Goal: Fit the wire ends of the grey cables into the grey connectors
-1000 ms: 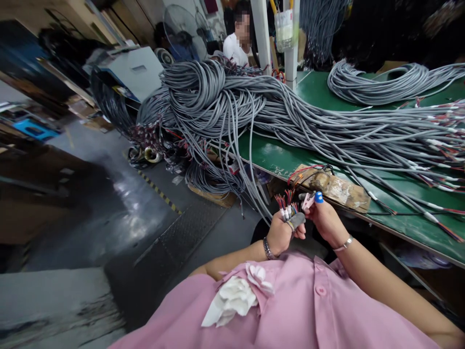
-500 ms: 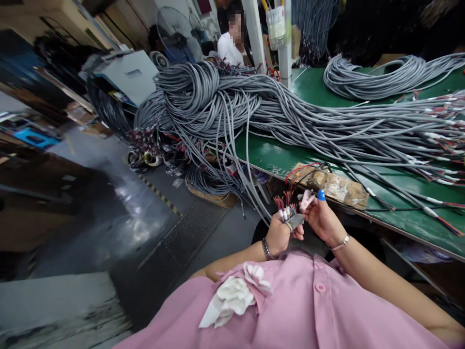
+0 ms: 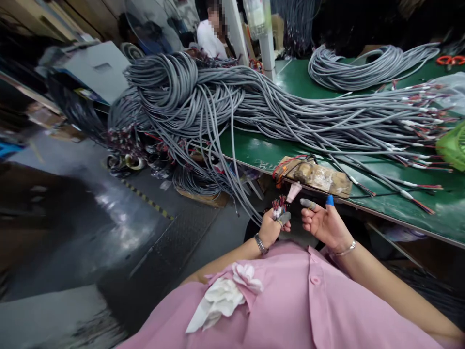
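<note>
The bunch of cable ends (image 3: 279, 209), red, blue and other thin wires fanning out above white sleeves, sits upright in the person's left hand (image 3: 271, 230), just in front of the bench edge. That hand is clenched around it, the thumb in a grey finger cover (image 3: 284, 219) pressing across the front. Just beyond the wires is a pink clip (image 3: 294, 192), near the bench edge and apart from both hands; I can't tell from here what it is fixed to. The right hand (image 3: 327, 227) is beside it, loose and holding nothing, palm turned inward, a blue cap (image 3: 330, 200) on the raised thumb and a grey cover (image 3: 308, 204) on the index finger, which points toward the clip. Behind the clip, a worn wooden block (image 3: 317, 175) with red and black leads lies along the edge of the green bench (image 3: 250, 148). Grey cables (image 3: 279, 111) heap across the bench, their stripped ends to the right, and several drop over the near edge toward the left hand. Farther back lies a separate grey coil (image 3: 345, 77); at the far right are a green basket (image 3: 452, 145) and orange-red handles (image 3: 450, 60). Across the bench is a co-worker in white (image 3: 210, 39), near a large fan (image 3: 145, 22).
</note>
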The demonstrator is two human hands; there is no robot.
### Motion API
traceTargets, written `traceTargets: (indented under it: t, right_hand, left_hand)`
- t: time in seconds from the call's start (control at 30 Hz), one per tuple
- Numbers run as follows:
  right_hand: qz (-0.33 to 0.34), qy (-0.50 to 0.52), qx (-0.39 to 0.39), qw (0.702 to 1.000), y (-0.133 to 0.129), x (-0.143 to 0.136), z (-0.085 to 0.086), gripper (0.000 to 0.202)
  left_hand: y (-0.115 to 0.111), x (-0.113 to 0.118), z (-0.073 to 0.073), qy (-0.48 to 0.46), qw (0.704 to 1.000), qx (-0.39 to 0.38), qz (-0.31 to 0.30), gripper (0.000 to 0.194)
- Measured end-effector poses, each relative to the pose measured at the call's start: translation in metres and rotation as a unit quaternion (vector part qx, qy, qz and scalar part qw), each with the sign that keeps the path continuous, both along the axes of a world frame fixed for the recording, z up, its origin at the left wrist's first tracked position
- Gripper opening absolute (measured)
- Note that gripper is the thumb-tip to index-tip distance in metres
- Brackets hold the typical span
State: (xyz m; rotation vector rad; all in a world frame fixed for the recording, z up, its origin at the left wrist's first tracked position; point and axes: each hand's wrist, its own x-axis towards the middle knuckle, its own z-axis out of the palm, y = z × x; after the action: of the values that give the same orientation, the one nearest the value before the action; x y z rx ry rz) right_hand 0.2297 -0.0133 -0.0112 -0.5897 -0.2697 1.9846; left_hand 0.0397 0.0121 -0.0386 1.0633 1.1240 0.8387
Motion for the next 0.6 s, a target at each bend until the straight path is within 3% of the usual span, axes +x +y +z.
traceTargets:
  t: [0.17,0.3,0.47,0.6]
  right_hand:
    - [0.011,0.006,0.024,1.0,-0.012,0.005,0.006,0.069]
    - [0.021,-0.049,0.039,0.998,-0.014,0.005,0.007,0.068]
    - [0.051,-0.143,0.071,0.986,-0.017,0.003,0.005,0.065]
    - [0.078,-0.232,0.128,0.961,-0.017,0.0,0.002,0.049]
  left_hand:
    - [0.005,0.006,-0.018,0.009,0.999,0.029,-0.011,0.035]
    - [0.003,0.005,-0.022,0.003,0.999,0.03,-0.027,0.038]
    - [-0.004,-0.008,-0.01,-0.028,0.999,0.043,-0.009,0.042]
    - [-0.011,-0.025,0.006,-0.061,0.998,-0.002,-0.018,0.045]
